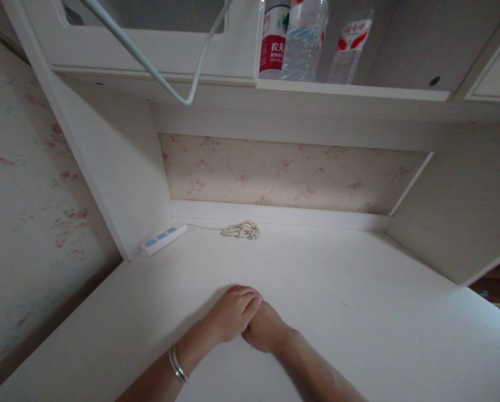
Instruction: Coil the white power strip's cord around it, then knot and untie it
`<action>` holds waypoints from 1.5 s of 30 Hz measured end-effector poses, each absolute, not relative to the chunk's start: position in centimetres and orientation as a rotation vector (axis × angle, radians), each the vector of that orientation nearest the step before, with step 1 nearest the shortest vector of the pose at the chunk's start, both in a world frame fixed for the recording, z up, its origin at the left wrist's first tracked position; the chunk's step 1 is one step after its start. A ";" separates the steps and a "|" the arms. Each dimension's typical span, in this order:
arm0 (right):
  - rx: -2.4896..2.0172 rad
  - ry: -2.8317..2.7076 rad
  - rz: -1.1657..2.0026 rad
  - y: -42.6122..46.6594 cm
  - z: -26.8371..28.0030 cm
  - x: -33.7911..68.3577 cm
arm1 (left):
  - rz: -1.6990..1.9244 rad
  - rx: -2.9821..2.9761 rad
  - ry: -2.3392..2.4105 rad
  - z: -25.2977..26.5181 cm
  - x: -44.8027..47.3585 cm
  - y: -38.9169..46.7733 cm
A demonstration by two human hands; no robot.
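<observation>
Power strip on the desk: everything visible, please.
The power strip is white, long and narrow, plastic-looking, with three blue panels on top. It lies flat at an angle on the desk, alongside the left side panel; contact there is unclear. A pale cord leads from its far end into a loose bundle.

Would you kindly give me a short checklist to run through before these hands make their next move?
1. Left hand and right hand apart: not ok, the left lies over the right.
2. Nothing hidden between the palms: cannot tell.
3. Cord clear of the hands: ok, it lies farther back on the desk.
4. Cord stretched out: not ok, most of it is bundled.
5. Power strip resting on the desk: ok, at the back left.
6. Left wrist bare: not ok, it wears a bracelet.
</observation>
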State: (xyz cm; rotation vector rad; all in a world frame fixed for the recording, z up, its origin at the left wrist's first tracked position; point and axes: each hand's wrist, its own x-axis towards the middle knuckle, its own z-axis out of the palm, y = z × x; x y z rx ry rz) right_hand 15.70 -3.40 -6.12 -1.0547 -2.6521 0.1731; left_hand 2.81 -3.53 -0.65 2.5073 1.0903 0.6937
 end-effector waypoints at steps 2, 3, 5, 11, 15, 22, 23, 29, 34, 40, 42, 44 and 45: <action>-1.054 -2.643 0.178 -3.4 -6.1 15.7 | 0.696 2.506 1.091 -0.6 2.8 -3.5; -1.051 -2.635 0.180 -3.4 -6.1 15.7 | 0.697 2.505 1.092 -0.6 2.8 -3.6; -1.041 -2.620 0.187 -3.5 -6.1 15.7 | 0.698 2.504 1.092 -0.6 2.8 -3.6; -1.055 -2.610 0.218 -3.5 -5.9 15.7 | 0.708 2.499 1.079 -0.6 2.8 -3.6; -1.074 -2.611 0.232 -3.5 -5.8 15.7 | 0.700 2.502 1.081 -0.7 2.8 -3.5; -1.045 -2.608 0.200 -3.4 -6.2 15.7 | 0.694 2.513 1.075 -0.7 2.8 -3.5; -1.037 -2.611 0.192 -3.4 -6.2 15.7 | 0.692 2.516 1.075 -0.8 2.8 -3.5; -1.045 -2.613 0.213 -3.5 -6.0 15.7 | 0.691 2.515 1.095 -0.9 2.8 -3.5; -1.086 -2.612 0.231 -3.5 -5.9 15.7 | 0.689 2.514 1.077 -0.8 2.8 -3.5; -1.073 -2.630 0.218 -3.5 -6.0 15.7 | 0.699 2.511 1.071 -0.8 2.8 -3.5; -1.069 -2.613 0.218 -3.5 -6.0 15.7 | 0.699 2.509 1.072 -0.8 2.8 -3.5; -1.069 -2.595 0.220 -3.5 -6.1 15.7 | 0.698 2.509 1.071 -0.7 2.7 -3.5; -1.070 -2.594 0.221 -3.5 -6.1 15.7 | 0.697 2.510 1.070 -0.7 2.7 -3.5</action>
